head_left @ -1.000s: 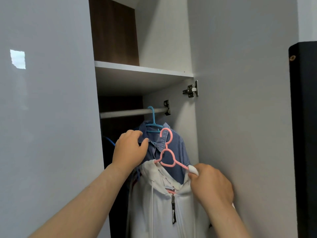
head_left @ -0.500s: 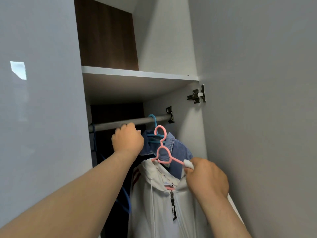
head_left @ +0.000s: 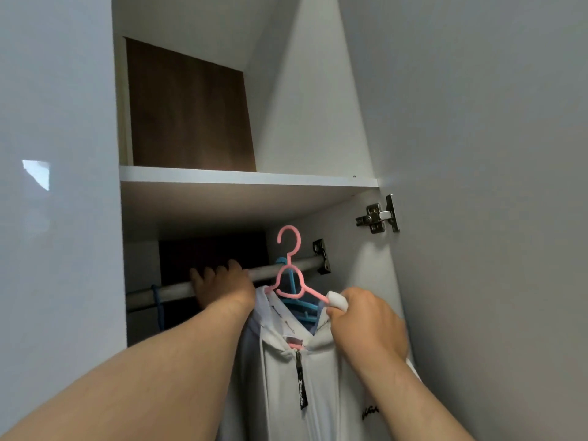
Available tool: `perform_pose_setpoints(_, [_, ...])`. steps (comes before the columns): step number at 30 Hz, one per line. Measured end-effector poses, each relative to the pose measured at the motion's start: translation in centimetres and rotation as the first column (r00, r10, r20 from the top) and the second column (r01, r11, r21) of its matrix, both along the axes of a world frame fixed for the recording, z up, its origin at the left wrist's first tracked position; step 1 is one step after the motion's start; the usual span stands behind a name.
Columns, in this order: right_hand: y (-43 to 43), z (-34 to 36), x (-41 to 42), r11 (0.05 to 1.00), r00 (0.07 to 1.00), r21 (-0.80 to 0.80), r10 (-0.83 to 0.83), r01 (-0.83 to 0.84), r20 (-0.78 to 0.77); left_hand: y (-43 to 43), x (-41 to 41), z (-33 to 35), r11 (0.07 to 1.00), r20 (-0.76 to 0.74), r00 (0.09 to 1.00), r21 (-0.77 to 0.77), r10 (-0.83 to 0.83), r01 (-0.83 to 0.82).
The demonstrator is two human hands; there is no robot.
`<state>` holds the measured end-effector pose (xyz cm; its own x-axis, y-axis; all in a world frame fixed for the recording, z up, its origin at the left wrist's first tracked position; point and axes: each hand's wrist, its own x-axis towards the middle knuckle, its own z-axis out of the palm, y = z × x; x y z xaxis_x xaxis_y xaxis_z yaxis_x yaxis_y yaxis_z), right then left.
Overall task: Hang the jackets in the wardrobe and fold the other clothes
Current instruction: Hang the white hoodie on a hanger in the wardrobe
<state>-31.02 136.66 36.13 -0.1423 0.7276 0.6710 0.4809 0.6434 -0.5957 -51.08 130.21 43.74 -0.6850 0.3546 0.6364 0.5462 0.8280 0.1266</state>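
Observation:
A white zip jacket [head_left: 296, 386] hangs on a pink hanger [head_left: 290, 275], whose hook rises above the grey wardrobe rail [head_left: 178, 291] without resting on it. My right hand [head_left: 366, 323] grips the hanger's right arm and the jacket's shoulder. My left hand [head_left: 222, 286] lies on the rail to the left of the hanger, fingers curled over it. A blue hanger [head_left: 294, 297] with a blue garment hangs on the rail behind the white jacket, mostly hidden.
A white shelf [head_left: 248, 179] runs just above the rail, leaving little height. The open wardrobe door [head_left: 477, 186] with a metal hinge [head_left: 378, 216] stands on the right. Another blue hanger [head_left: 157, 305] hangs at the rail's left end, by the grey left panel [head_left: 57, 186].
The white jacket and pink hanger rose, the hook now above the rail. My left hand moved from the blue garment up onto the rail. The view tilted upward.

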Motion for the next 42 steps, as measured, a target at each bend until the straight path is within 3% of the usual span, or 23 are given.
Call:
perform_pose_setpoints(3, [0.8, 0.5, -2.1, 1.000, 0.999, 0.012, 0.029, -0.029, -0.016, 0.5, -0.8, 0.6, 0.998, 0.004, 0.999, -0.047, 0.044, -0.044])
perform_pose_setpoints(9, [1.8, 0.9, -4.4, 0.998, 0.998, 0.014, 0.053, -0.054, 0.036, 0.9, -1.9, 0.4, 0.997, -0.030, 0.999, 0.072, 0.036, -0.033])
perform_pose_setpoints(16, [1.7, 0.0, -5.6, 0.992, 0.977, 0.101, 0.056, -0.078, 0.206, 1.1, -1.8, 0.3, 0.993, -0.065, 0.997, 0.107, 0.047, -0.039])
perform_pose_setpoints(23, [2.8, 0.5, -5.7, 0.994, 0.919, -0.030, 0.112, -0.109, 0.377, 1.0, -2.1, 0.3, 0.993, -0.084, 0.995, 0.108, 0.059, -0.050])
perform_pose_setpoints(25, [2.8, 0.2, -5.9, 0.997, 0.922, -0.011, 0.071, -0.073, 0.381, 1.0, -1.9, 0.2, 0.993, -0.087, 0.994, 0.108, 0.064, -0.055])
perform_pose_setpoints(29, [3.8, -0.5, -6.1, 0.961, 0.852, 0.265, -0.204, 0.080, 0.483, 0.9, -1.6, 0.1, 0.993, -0.091, 0.994, 0.113, 0.054, -0.044])
perform_pose_setpoints(34, [6.0, -0.4, -6.3, 0.995, 0.882, -0.031, 0.096, -0.092, 0.462, 0.8, -1.4, 0.0, 0.992, -0.104, 0.993, 0.118, 0.052, -0.040])
perform_pose_setpoints(42, [8.3, -0.9, -5.3, 0.999, 0.922, 0.017, -0.033, 0.028, 0.387, 0.8, -1.6, 0.1, 0.993, -0.091, 0.995, 0.119, 0.035, -0.024])
